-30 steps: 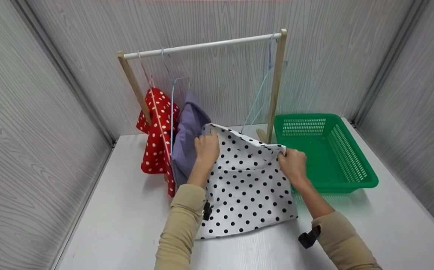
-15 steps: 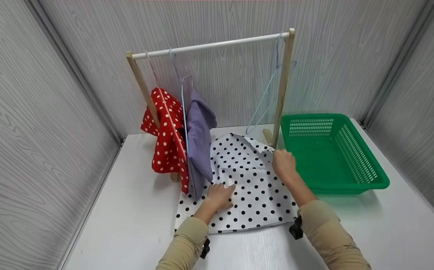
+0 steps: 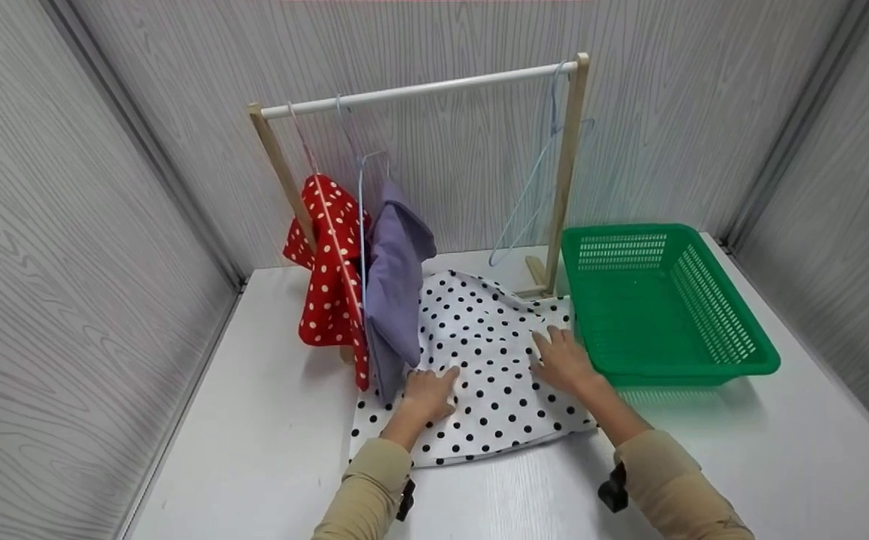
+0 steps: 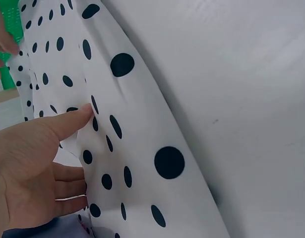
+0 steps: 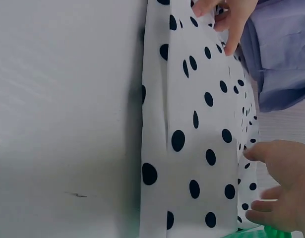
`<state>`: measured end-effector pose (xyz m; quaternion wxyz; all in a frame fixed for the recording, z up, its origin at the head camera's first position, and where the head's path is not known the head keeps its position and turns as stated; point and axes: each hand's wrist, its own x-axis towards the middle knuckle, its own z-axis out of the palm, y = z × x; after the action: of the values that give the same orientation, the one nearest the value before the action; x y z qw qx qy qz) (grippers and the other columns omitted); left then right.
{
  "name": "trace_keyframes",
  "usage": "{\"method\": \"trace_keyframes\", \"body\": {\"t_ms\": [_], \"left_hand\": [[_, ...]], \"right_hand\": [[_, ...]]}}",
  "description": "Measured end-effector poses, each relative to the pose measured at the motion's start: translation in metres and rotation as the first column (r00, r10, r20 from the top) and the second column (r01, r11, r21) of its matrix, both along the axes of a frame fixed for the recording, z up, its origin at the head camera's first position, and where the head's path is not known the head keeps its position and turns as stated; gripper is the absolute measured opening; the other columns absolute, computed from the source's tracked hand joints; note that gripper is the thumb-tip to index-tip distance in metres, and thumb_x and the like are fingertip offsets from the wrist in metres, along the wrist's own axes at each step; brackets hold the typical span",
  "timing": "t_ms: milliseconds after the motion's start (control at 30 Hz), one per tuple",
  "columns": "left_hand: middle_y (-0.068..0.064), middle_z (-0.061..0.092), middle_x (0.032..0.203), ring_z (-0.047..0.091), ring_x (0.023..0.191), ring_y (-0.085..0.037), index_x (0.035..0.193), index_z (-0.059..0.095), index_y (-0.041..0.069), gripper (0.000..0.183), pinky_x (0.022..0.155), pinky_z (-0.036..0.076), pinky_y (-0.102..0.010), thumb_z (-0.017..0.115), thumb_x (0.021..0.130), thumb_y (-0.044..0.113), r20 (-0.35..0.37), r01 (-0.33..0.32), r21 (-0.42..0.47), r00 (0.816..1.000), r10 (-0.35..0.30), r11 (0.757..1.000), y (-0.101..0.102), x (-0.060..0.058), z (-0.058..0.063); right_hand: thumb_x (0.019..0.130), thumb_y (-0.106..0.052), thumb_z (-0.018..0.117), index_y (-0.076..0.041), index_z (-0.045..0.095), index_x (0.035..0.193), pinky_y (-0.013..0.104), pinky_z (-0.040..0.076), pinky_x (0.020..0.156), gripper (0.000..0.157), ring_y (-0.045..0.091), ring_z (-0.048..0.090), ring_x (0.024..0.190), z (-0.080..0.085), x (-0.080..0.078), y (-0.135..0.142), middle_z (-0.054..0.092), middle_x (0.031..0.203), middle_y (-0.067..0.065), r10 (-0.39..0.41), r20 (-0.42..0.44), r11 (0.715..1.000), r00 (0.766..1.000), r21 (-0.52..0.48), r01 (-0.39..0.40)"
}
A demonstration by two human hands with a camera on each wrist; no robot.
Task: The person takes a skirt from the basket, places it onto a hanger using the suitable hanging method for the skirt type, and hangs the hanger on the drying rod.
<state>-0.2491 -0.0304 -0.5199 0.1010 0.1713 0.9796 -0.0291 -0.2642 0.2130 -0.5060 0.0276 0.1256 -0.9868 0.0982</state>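
A white cloth with black polka dots [image 3: 491, 409] lies spread on the table below the clothes rack, its far edge rumpled. My left hand [image 3: 428, 395] rests on its left part, fingers spread and fairly straight. In the left wrist view the thumb of the left hand [image 4: 33, 163] touches the dotted fabric. My right hand [image 3: 563, 361] is over the right side of the cloth, fingers extended. The right wrist view shows the right hand [image 5: 286, 183] with its thumb and fingers apart at the cloth's edge. A purple garment [image 3: 398, 277] hangs down over the cloth's left side.
The rack has a white rail [image 3: 419, 88] on wooden posts. A red dotted garment [image 3: 326, 300] hangs at its left end on a pink hanger. A bare blue hanger [image 3: 528, 196] hangs at the right end. A green basket [image 3: 750, 360] stands at the right.
Both hands held up the cloth's far edge at first. The left hand let go and came down onto the cloth; then the right hand released its corner, and the cloth now lies flatter.
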Motion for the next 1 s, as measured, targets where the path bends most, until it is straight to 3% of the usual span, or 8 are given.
{"method": "trace_keyframes", "body": {"t_ms": [133, 200, 367, 500, 600, 700, 867, 1000], "left_hand": [[-0.016, 0.062, 0.102, 0.057, 0.096, -0.030, 0.137, 0.042, 0.019, 0.066, 0.087, 0.041, -0.043, 0.069, 0.080, 0.037, 0.004, -0.009, -0.004, 1.000, 0.009, 1.000, -0.010, 0.000, 0.001], [-0.016, 0.062, 0.101, 0.058, 0.095, -0.029, 0.137, 0.042, 0.019, 0.066, 0.086, 0.041, -0.043, 0.069, 0.080, 0.036, 0.016, -0.021, -0.005, 1.000, 0.021, 1.000, -0.015, -0.001, 0.001], [-0.016, 0.064, 0.099, 0.059, 0.092, -0.030, 0.138, 0.042, 0.017, 0.065, 0.087, 0.041, -0.044, 0.069, 0.081, 0.033, 0.026, -0.056, 0.007, 0.998, 0.056, 0.998, -0.024, 0.000, 0.000], [-0.019, 0.063, 0.105, 0.058, 0.097, -0.033, 0.138, 0.042, 0.014, 0.064, 0.091, 0.038, -0.048, 0.067, 0.081, 0.031, 0.010, -0.056, 0.006, 0.998, 0.056, 0.998, -0.026, 0.000, 0.000], [-0.018, 0.061, 0.111, 0.056, 0.103, -0.033, 0.136, 0.044, 0.013, 0.061, 0.093, 0.035, -0.048, 0.066, 0.082, 0.026, -0.016, -0.070, -0.010, 0.997, 0.070, 0.998, -0.025, 0.002, 0.001], [-0.013, 0.062, 0.109, 0.056, 0.100, -0.028, 0.130, 0.050, 0.010, 0.051, 0.091, 0.037, -0.044, 0.065, 0.083, 0.023, -0.101, -0.085, -0.085, 0.992, 0.076, 0.993, -0.020, 0.003, -0.001], [-0.008, 0.059, 0.097, 0.053, 0.091, -0.021, 0.112, 0.062, 0.004, 0.028, 0.083, 0.039, -0.035, 0.056, 0.089, 0.019, -0.278, -0.034, -0.307, 0.959, -0.056, 0.951, -0.005, 0.012, -0.008], [-0.010, 0.057, 0.091, 0.052, 0.087, -0.021, 0.102, 0.064, 0.000, 0.024, 0.078, 0.041, -0.033, 0.058, 0.087, 0.018, -0.334, 0.064, -0.272, 0.930, -0.156, 0.960, 0.006, 0.024, -0.008]], "right_hand": [[0.079, -0.036, 0.068, -0.007, 0.059, 0.116, 0.053, 0.040, 0.086, 0.049, 0.039, 0.047, 0.107, 0.008, 0.025, -0.001, 0.053, 0.113, 0.019, 0.114, 0.166, 0.982, 0.980, 0.131, -0.136], [0.077, -0.036, 0.070, -0.010, 0.059, 0.116, 0.053, 0.039, 0.084, 0.048, 0.036, 0.047, 0.104, 0.007, 0.032, -0.002, 0.054, 0.110, 0.016, 0.140, 0.191, 0.971, 0.971, 0.165, -0.173], [0.078, -0.019, 0.067, -0.007, 0.060, 0.112, 0.047, 0.043, 0.071, 0.037, 0.034, 0.051, 0.088, -0.012, 0.040, -0.003, 0.056, 0.093, 0.016, 0.226, 0.003, 0.954, 0.974, 0.204, -0.222], [0.078, -0.014, 0.065, -0.003, 0.063, 0.101, 0.043, 0.045, 0.063, 0.025, 0.033, 0.051, 0.077, -0.032, 0.039, -0.006, 0.053, 0.080, 0.015, 0.289, -0.185, 0.945, 0.939, 0.213, -0.249], [0.078, -0.013, 0.067, -0.004, 0.064, 0.096, 0.043, 0.046, 0.063, 0.020, 0.032, 0.052, 0.077, -0.039, 0.034, -0.012, 0.054, 0.081, 0.015, 0.287, -0.246, 0.947, 0.926, 0.216, -0.237], [0.079, -0.012, 0.066, -0.005, 0.064, 0.096, 0.042, 0.047, 0.065, 0.018, 0.032, 0.052, 0.078, -0.041, 0.029, -0.018, 0.055, 0.083, 0.015, 0.269, -0.246, 0.951, 0.931, 0.218, -0.217], [0.081, -0.010, 0.065, -0.007, 0.065, 0.099, 0.041, 0.047, 0.068, 0.018, 0.031, 0.053, 0.083, -0.045, 0.021, -0.021, 0.056, 0.087, 0.014, 0.249, -0.209, 0.957, 0.946, 0.205, -0.206], [0.081, -0.012, 0.065, -0.007, 0.065, 0.097, 0.043, 0.047, 0.071, 0.017, 0.031, 0.054, 0.085, -0.045, 0.018, -0.020, 0.058, 0.089, 0.012, 0.255, -0.190, 0.957, 0.948, 0.187, -0.220]]}}
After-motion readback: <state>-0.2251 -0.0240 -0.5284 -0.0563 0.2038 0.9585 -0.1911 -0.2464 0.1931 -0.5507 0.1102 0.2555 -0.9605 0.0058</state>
